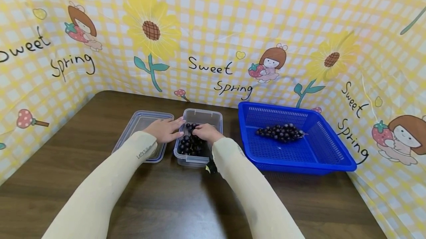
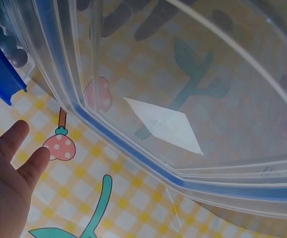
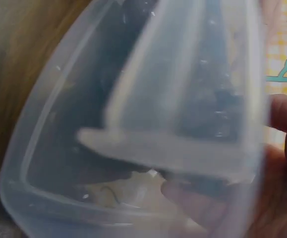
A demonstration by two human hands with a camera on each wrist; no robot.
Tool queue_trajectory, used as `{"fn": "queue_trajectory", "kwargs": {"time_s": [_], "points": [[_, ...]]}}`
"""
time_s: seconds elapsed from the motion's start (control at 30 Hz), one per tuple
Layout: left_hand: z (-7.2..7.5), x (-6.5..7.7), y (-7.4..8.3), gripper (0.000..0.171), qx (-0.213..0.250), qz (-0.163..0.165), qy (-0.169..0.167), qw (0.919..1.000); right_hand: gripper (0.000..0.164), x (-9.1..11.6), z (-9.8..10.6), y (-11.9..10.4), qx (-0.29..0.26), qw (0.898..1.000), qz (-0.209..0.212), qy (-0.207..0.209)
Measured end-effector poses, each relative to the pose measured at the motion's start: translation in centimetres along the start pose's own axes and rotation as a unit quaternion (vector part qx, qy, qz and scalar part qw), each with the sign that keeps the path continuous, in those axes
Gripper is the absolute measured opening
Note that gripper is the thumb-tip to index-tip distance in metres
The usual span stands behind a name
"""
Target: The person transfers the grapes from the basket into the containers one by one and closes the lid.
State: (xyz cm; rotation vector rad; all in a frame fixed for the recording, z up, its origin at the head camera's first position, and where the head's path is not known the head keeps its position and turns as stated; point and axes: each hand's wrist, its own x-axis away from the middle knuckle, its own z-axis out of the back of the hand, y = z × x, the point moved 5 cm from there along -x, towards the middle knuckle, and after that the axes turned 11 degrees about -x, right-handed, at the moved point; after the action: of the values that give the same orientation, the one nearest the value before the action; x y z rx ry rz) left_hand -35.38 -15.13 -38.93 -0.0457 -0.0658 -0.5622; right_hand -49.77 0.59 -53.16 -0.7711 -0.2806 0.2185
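A clear plastic container [image 1: 216,117] on the table holds a bunch of dark grapes [image 1: 191,146]. My right hand [image 1: 207,132] reaches over the container's right wall, and its curled fingers grip the grapes near the far end. In the right wrist view, that hand [image 3: 284,198] shows partly through the blurred clear wall. My left hand [image 1: 165,130] hovers above the lid with fingers stretched toward the container's left rim. The left wrist view shows the hand [image 2: 7,183] holding nothing, beside the clear lid [image 2: 232,148] with its blue seal.
Right of the container stands a blue basket [image 1: 266,157] with another bunch of grapes [image 1: 283,132] inside. The lid [image 1: 139,120] lies left of the container. A small dark-and-yellow object [image 1: 211,167] shows by the right cuff. Patterned cloth [image 1: 206,39] walls the table's back and sides.
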Motion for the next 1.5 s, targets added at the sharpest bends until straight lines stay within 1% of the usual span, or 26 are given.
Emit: {"fn": "queue_trajectory", "kwargs": {"time_s": [0.07,0.1,0.13,0.2,0.23,0.27,0.33,0.37,0.5,0.57,0.67,0.77,0.9,1.03,1.17,1.33,1.5], "points": [[0.1,-0.1,0.1,0.062,0.000,0.000,-0.001,1.0000,0.046,3.7,2.2,-3.1,-0.008,1.000,-0.019,-0.005],[0.1,-0.1,0.1,0.062,0.000,-0.001,-0.001,1.0000,0.046,5.8,3.4,-4.9,-0.015,1.000,-0.024,-0.001],[0.2,-0.2,0.2,0.063,-0.001,-0.002,-0.001,1.0000,0.044,7.6,4.7,-6.3,-0.025,1.000,-0.013,0.004],[0.2,-0.2,0.2,0.063,-0.002,-0.005,-0.002,1.0000,0.042,11.6,7.1,-9.4,-0.055,0.998,-0.019,0.002],[0.2,-0.2,0.2,0.063,0.001,-0.005,-0.003,1.0000,0.040,11.9,7.9,-9.7,-0.068,0.998,-0.016,0.004],[0.2,-0.2,0.2,0.063,0.002,-0.005,-0.004,1.0000,0.039,13.2,8.9,-10.7,-0.077,0.997,-0.012,0.012],[0.1,-0.2,0.2,0.063,0.005,-0.005,-0.007,1.0000,0.037,14.8,10.4,-11.6,-0.090,0.996,-0.005,0.028],[0.1,-0.2,0.2,0.063,0.007,-0.004,-0.008,0.9999,0.038,15.6,11.1,-12.1,-0.098,0.994,-0.016,0.034],[0.2,0.0,0.1,0.063,0.001,-0.006,-0.003,1.0000,0.037,16.2,13.3,-11.6,-0.107,0.992,0.018,0.064],[0.3,0.1,0.0,0.063,-0.002,-0.009,0.001,1.0000,0.038,16.4,14.2,-11.2,-0.123,0.990,0.038,0.059],[0.3,0.1,-0.2,0.063,-0.005,-0.014,0.005,0.9999,0.041,16.5,15.4,-10.3,-0.143,0.988,0.054,0.038],[0.2,0.0,-0.4,0.063,-0.006,-0.016,0.002,0.9999,0.043,16.7,16.5,-9.4,-0.165,0.985,0.048,0.014],[0.1,-0.2,-0.4,0.064,-0.005,-0.016,-0.002,0.9999,0.042,17.3,18.2,-9.0,-0.167,0.985,0.038,0.009],[0.4,0.0,0.0,0.066,-0.001,-0.020,-0.001,0.9998,0.041,17.9,20.0,-8.6,-0.163,0.986,0.038,0.020],[0.7,0.2,0.1,0.067,-0.002,-0.020,0.000,0.9998,0.042,18.5,21.6,-7.3,-0.159,0.986,0.029,0.035],[0.7,0.1,0.2,0.065,-0.001,-0.018,-0.003,0.9998,0.043,19.6,23.2,-5.5,-0.131,0.990,0.012,0.044],[0.2,-0.2,0.0,0.064,0.000,-0.010,-0.009,0.9999,0.045,20.2,24.5,-3.7,-0.085,0.995,0.010,0.055]]}}
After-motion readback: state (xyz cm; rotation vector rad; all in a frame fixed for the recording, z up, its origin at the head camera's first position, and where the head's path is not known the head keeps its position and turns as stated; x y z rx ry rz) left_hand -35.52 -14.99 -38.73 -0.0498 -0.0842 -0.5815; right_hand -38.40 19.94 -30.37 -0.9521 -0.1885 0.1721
